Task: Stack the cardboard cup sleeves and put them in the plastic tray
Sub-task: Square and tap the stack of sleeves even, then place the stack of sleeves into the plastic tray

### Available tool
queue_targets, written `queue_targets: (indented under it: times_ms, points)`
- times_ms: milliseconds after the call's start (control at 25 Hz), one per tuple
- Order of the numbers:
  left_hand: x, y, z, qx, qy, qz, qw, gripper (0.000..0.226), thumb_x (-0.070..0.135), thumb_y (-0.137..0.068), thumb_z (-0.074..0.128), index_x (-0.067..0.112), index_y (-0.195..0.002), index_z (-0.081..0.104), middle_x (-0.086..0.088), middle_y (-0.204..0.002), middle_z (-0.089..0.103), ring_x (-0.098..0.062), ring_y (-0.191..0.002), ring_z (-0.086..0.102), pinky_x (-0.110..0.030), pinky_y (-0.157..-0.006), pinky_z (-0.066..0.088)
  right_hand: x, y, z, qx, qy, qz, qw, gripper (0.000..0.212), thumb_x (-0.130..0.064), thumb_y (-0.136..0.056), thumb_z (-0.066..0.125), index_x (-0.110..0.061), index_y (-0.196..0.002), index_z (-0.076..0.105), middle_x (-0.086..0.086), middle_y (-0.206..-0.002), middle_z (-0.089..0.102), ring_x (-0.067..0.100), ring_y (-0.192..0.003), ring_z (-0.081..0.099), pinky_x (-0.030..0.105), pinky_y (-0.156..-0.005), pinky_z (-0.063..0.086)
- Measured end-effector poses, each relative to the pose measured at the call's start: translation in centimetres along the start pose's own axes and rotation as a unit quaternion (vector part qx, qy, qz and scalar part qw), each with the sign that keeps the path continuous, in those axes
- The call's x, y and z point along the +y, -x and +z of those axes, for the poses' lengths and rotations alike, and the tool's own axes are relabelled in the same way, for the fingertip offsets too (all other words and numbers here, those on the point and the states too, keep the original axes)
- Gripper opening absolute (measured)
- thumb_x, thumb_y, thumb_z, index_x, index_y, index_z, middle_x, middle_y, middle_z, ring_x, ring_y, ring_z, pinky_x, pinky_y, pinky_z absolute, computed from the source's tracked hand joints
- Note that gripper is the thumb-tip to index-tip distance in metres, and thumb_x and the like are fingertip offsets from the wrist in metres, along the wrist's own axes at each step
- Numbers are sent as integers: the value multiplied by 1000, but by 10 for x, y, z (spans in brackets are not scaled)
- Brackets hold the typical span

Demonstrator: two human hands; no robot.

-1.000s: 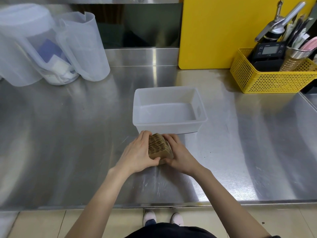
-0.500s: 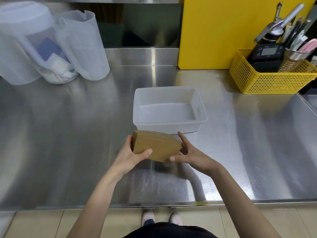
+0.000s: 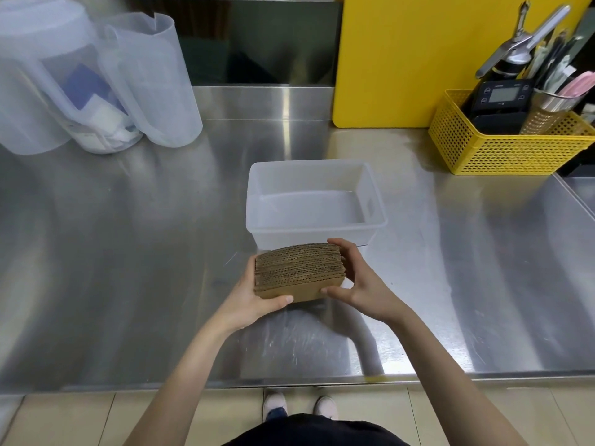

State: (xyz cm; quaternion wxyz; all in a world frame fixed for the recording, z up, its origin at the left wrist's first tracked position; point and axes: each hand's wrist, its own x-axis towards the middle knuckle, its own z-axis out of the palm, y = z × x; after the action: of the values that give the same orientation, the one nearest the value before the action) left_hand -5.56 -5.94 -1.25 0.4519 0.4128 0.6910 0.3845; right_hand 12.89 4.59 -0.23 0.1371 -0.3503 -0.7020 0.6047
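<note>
I hold the stack of cup sleeves (image 3: pixel 299 272) between my left hand (image 3: pixel 249 296) and right hand (image 3: pixel 362 281), both closed on its ends. The stacking looks done; the plastic tray (image 3: pixel 375 201) just beyond my hands is empty, so placing remains.

1. A stack of cardboard sleeves (image 3: pixel 298 272) is held above the steel counter (image 3: pixel 128 252), corrugated edges turned upward.
2. The stack's left end is gripped by the left hand (image 3: pixel 249 297), thumb laid on the near face.
3. The right end is clasped by the right hand (image 3: pixel 360 281).
4. An empty plastic tray (image 3: pixel 375 201) is seen just beyond the stack.
5. Clear jugs (image 3: pixel 154 82) are placed far left, a yellow basket (image 3: pixel 502 149) far right.
</note>
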Motion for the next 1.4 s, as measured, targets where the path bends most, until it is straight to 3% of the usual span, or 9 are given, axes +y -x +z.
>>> queue_targets:
  times_ms: [80, 200, 360, 560, 680, 840, 1040, 1160, 1400]
  points:
    - [-8, -1, 2, -2, -39, -6, 999, 83, 14, -69, 75, 20, -131, 19, 4, -123, 45, -13, -118, 42, -21, -98, 33, 5, 0, 2, -4, 37, -1, 999, 74, 6, -76, 65, -23, -132, 25, -10, -117, 50, 2, -113, 49, 8, -100, 34]
    - [-21, -2, 3, -5, -136, -32, 990, 96, 28, -64, 77, 24, -136, 12, -7, -140, 33, -20, -131, 29, -35, -111, 26, 19, 4, 10, -22, 112, 16, 993, 81, 0, -78, 63, -17, -142, 17, -4, -126, 43, 8, -116, 46, 6, -97, 36]
    - [-22, -2, 7, 1, -213, -55, 976, 106, 35, -62, 77, 26, -139, 5, -11, -144, 29, -26, -135, 22, -40, -113, 19, 27, 6, 14, -22, 164, 23, 986, 87, -7, -78, 64, -20, -145, 10, -4, -131, 40, 9, -115, 45, 13, -96, 33]
    - [-22, 0, 0, -24, -205, -68, 976, 114, 35, -63, 77, 31, -141, -6, -13, -147, 23, -27, -139, 16, -46, -117, 16, 27, 3, 14, -20, 171, 17, 985, 91, -8, -77, 65, -17, -146, 6, 2, -143, 34, 16, -126, 42, 16, -102, 30]
    - [-22, 1, -3, -12, -189, -44, 981, 105, 31, -66, 76, 30, -142, 2, -9, -146, 30, -23, -139, 18, -43, -117, 18, 27, 2, 16, -18, 169, 17, 985, 91, -6, -78, 64, -16, -145, 4, 1, -136, 36, 12, -119, 43, 11, -96, 30]
    - [-23, 1, 3, 19, -209, -12, 978, 90, 28, -72, 71, 24, -141, 13, -6, -139, 43, -22, -131, 30, -39, -113, 24, 28, 0, 19, -32, 173, 28, 984, 93, -6, -80, 61, -18, -145, -4, -1, -128, 39, 13, -112, 48, 15, -91, 35]
    - [-20, 2, 4, 41, -186, -25, 981, 80, 26, -71, 72, 24, -135, 26, -10, -130, 48, -22, -123, 40, -36, -106, 33, 25, -1, 19, -12, 191, 22, 981, 91, -8, -77, 65, -16, -145, 4, 2, -129, 40, 16, -114, 47, 11, -88, 31]
    - [-11, 3, -3, 22, -185, -19, 982, 80, 28, -69, 73, 27, -134, 27, -6, -125, 48, -16, -122, 38, -31, -104, 31, 18, 0, 14, -8, 170, 21, 985, 90, -7, -73, 69, -18, -143, 13, 5, -134, 42, 11, -113, 45, 15, -93, 33]
    - [32, 0, -27, 1, -144, 26, 989, 77, 28, -73, 70, 29, -135, 25, 8, -122, 43, -10, -119, 40, -31, -107, 30, -20, -11, -6, -33, 141, 20, 989, 84, -13, -73, 72, -20, -138, 20, 4, -133, 33, 20, -119, 43, 26, -96, 41]
